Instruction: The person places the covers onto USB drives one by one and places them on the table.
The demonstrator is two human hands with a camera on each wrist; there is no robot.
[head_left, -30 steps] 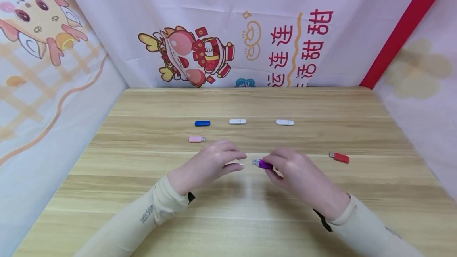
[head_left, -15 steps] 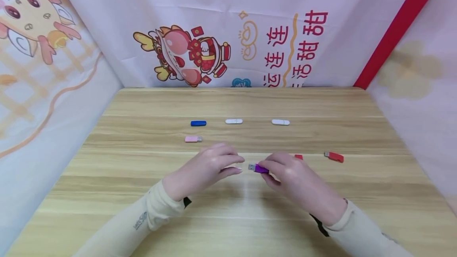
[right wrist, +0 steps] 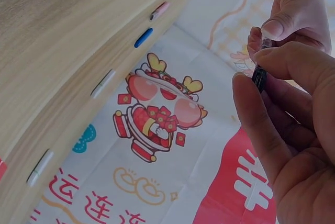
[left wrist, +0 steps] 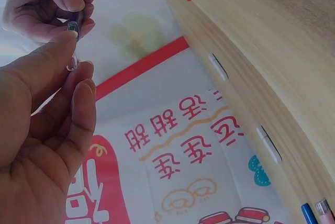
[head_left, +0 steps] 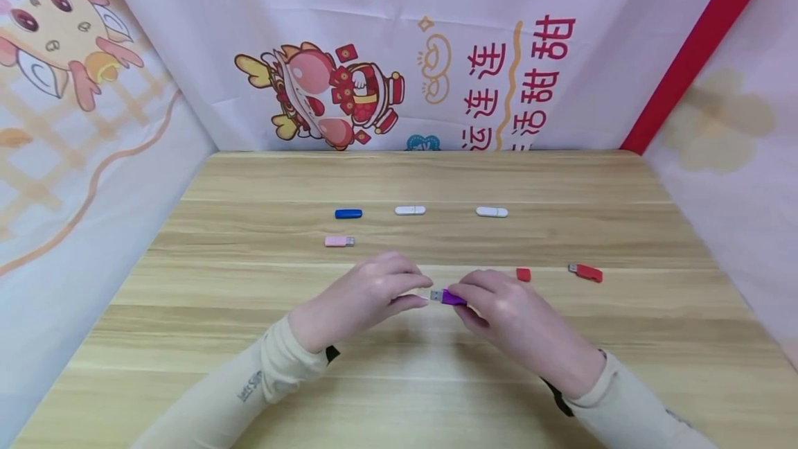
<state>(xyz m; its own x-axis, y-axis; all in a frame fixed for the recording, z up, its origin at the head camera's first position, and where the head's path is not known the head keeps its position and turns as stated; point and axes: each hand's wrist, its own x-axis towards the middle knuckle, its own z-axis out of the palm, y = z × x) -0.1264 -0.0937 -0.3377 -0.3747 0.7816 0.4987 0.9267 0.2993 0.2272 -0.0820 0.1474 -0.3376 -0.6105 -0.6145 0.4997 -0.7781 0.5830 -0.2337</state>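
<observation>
Over the middle of the table, my right hand (head_left: 520, 321) pinches a purple USB stick (head_left: 454, 297), its metal plug facing left. My left hand (head_left: 368, 293) holds a small clear cap (left wrist: 72, 63) between thumb and fingers, right at the plug's tip. Fingers cover much of the cap, so I cannot tell how far it sits over the plug. Just beyond the right hand lies a small red cap (head_left: 524, 274). Further right is a red USB stick (head_left: 587, 272) with its plug bare.
Behind the hands lie a pink USB stick (head_left: 339, 242) with bare plug, a blue stick (head_left: 348, 213), a white stick (head_left: 409, 210) and another white stick (head_left: 492, 212). Printed cloth (head_left: 386, 5) rises along the table's back and sides.
The purple USB stick has moved left and toward me, closing the gap to the clear cap in my left fingers. The red cap has come into view from behind the right hand.
</observation>
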